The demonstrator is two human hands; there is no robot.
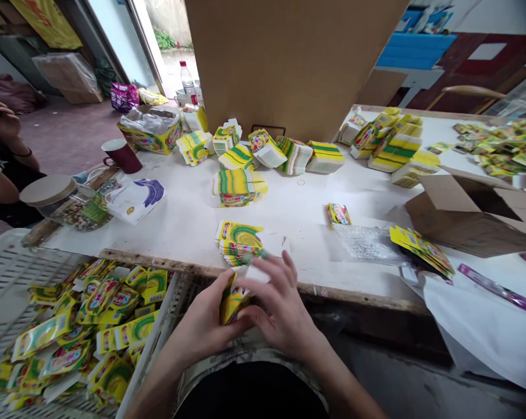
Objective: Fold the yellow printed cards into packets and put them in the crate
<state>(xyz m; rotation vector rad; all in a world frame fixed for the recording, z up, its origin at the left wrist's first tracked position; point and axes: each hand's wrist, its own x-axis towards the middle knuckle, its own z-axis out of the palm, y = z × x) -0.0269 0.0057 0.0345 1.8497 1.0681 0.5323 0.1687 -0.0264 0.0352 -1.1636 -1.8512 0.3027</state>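
At the table's front edge, my left hand [208, 317] is closed around a small yellow carton [232, 302] with green markings, held above my lap. My right hand [274, 291] curls over the same carton from the other side. Its thumb presses near the lower end and its fingers, slightly blurred, lie over a white flap at the top. The hands partly hide the carton. Just beyond them on the table lies a stack of flat, unfolded cartons [239, 238]. Another flat pile [234, 187] sits farther back.
A white crate [158, 337] of cartons stands at left. On the table [184, 215] are a lidded jar [84, 209], a maroon mug [123, 157], bundled cartons [295, 154], a bubble-wrap sheet [368, 243] and an open cardboard box [472, 215]. A person [10, 157] is at far left.
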